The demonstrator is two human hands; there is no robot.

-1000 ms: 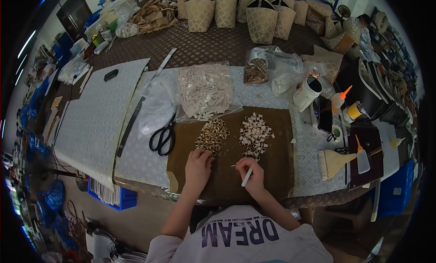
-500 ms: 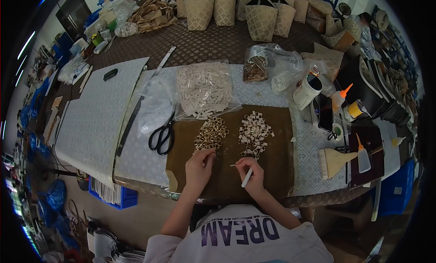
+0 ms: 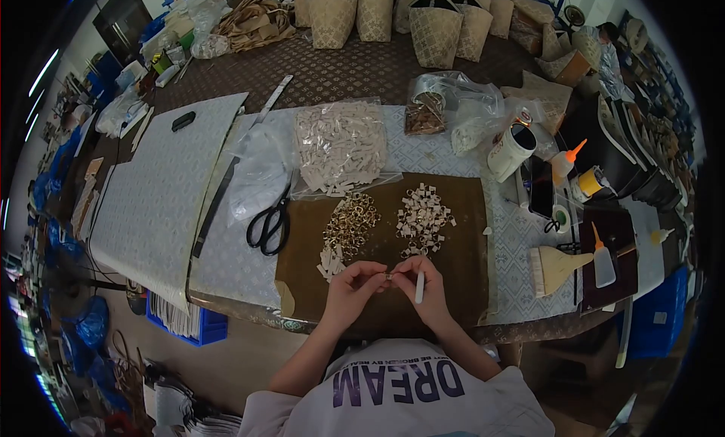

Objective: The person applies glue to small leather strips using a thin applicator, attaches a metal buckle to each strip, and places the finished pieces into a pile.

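My left hand [image 3: 353,284] and my right hand [image 3: 423,287] meet over the brown mat [image 3: 462,286], thumbs and fingers pinched together. Between the fingertips is a tiny piece, too small to make out. A white pen-like stick [image 3: 420,287] is also held in my right hand, pointing down toward me. Just beyond the hands lies a pile of gold-coloured metal rings [image 3: 353,222], with a few pale short strips [image 3: 330,263] at its near left edge. To the right is a pile of small white tabs [image 3: 424,216], some with gold rings showing.
Behind the mat lies a clear bag of pale strips [image 3: 341,146]. Black-handled scissors [image 3: 267,227] rest at the left. On the right are a white can [image 3: 512,151], a wide brush [image 3: 557,269] and a glue bottle [image 3: 604,265]. Patterned bags [image 3: 434,33] stand at the back.
My left hand has left the near edge of the ring pile and moved right to meet my right hand. The pale strips it covered now show. The stick has turned more upright.
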